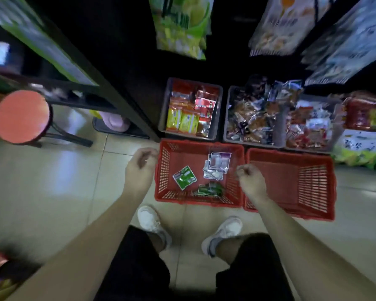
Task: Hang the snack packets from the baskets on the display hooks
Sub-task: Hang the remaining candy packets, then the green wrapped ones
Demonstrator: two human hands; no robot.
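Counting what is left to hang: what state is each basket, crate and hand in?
Left red basket: a few packets inside.
Right red basket: looks empty.
Grey crate: packed full.
Left hand: fingers loosely curled, holds nothing.
Right hand: fingers loosely curled, holds nothing.
Green bag: hanging up.

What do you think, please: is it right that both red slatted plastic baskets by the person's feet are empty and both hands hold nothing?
No: only the right red slatted plastic basket is empty; the left red basket holds green packets and white packets. The left hand and right hand hold nothing, per the head view.
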